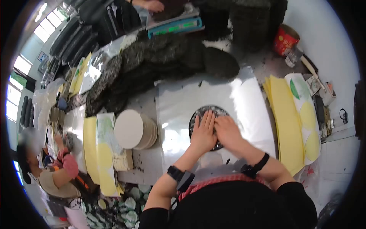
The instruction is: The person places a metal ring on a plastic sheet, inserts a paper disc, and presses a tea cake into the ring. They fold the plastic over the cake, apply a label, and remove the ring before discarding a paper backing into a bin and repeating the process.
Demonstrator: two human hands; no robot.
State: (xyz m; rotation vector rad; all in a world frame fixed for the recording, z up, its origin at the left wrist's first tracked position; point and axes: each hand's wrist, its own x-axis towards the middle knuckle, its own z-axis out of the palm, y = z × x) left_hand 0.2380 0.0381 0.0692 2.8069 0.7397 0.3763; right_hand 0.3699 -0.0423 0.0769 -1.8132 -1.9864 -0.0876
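No writing before me can be read. Pale marks on the red can (285, 40) at upper right and green print on the teal box (175, 27) at top centre blur out. The blue wall sign (42, 57) at upper left is too small, and the dark disc (195, 120) at centre shows none.

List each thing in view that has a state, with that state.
silver sheet: spread flat.
dark disc: lying flat on the silver sheet, mostly covered.
left hand: flat, fingers together, pressing on the dark disc.
right hand: on the same disc, touching the left hand.
white discs: stacked, the pile leaning sideways.
yellow sheets: stacked flat, edges fanned.
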